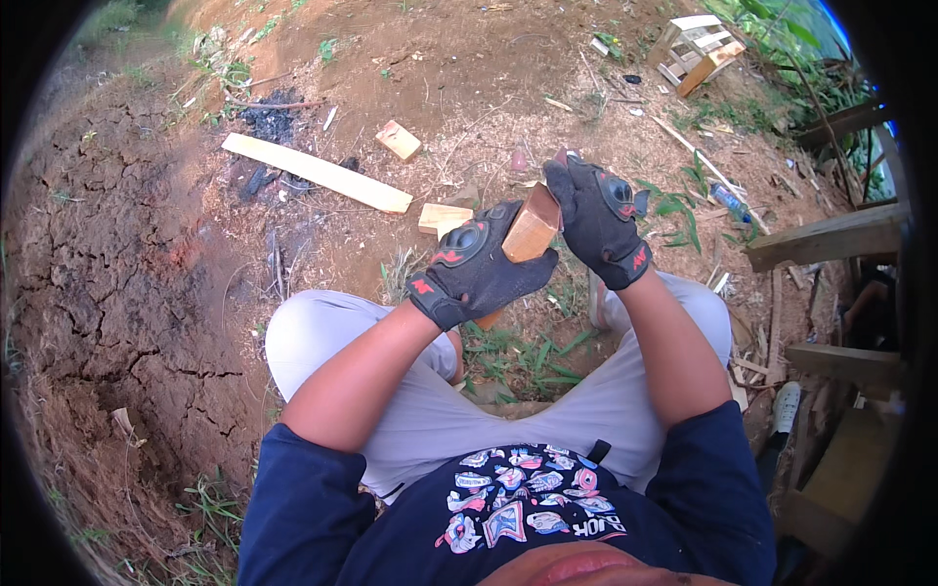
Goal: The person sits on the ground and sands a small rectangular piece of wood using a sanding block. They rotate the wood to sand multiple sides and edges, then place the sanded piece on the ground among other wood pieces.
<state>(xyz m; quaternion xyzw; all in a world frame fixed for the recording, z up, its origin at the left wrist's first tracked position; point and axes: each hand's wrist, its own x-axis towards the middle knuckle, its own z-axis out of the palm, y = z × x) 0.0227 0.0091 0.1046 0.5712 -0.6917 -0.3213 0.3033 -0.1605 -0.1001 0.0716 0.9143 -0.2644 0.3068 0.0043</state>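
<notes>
Both my hands wear black work gloves with padded knuckles and red marks. My left hand (pixel 484 264) is closed around a short wooden block (pixel 532 232), whose smooth reddish-brown end tilts up between the hands. Just right of the block, my right hand (pixel 598 213) has its fingers curled in beside the block's far edge. A small reddish edge shows at those fingertips; what they grip is mostly hidden. Beyond my left hand lie pale wooden blocks (pixel 445 216) on the ground, partly covered by the glove.
A long pale board (pixel 318 174) and another wooden block (pixel 399 141) lie ahead on brown soil. A slatted wooden crate (pixel 696 51) stands far right. Timber beams (pixel 831 237) jut in at the right, near a plastic bottle (pixel 730 201). Cracked earth (pixel 117 283) spreads left.
</notes>
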